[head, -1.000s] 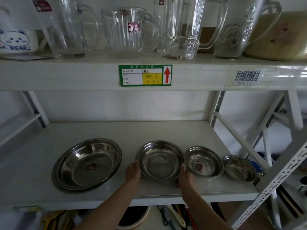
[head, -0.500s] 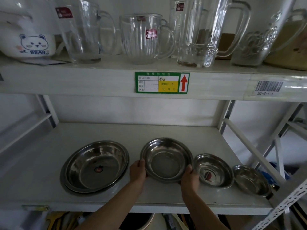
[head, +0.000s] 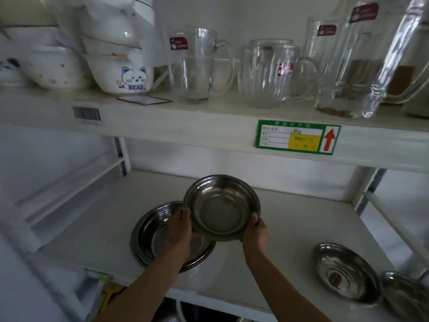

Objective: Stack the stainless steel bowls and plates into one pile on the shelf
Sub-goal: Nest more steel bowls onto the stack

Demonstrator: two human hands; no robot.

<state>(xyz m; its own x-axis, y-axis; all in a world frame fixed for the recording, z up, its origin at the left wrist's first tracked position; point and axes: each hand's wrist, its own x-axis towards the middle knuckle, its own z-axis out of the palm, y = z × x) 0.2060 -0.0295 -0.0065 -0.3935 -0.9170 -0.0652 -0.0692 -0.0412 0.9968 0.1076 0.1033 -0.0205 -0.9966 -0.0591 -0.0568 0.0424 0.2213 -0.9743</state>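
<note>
Gripping a medium steel bowl (head: 222, 206) by opposite sides of its rim, the hands hold it off the shelf (head: 290, 219), tilted so its inside faces the camera. The left hand (head: 180, 227) has its thumb over the near-left rim; its other fingers are hidden under the bowl. The right hand (head: 255, 231) curls over the near-right rim in the same way, fingertips hidden behind the metal.

Below and to the left, the large steel plate (head: 151, 235) lies flat on the shelf. The left hand and forearm cover its middle, and the lifted bowl overlaps its far right edge, so only its left half and near rim show clearly. It seems to have a doubled rim, but whether that is one piece or two nested ones is hard to tell.

To the right, well apart from the plate, a small steel bowl (head: 346, 274) sits on the shelf, a dark sticker in its bottom. Just beside it, the smallest bowl (head: 406, 296) is cut off by the picture's corner.

On the upper shelf (head: 185, 119) stand blurred glass jugs (head: 267, 73) and stacked white ceramic bowls (head: 120, 73).
</note>
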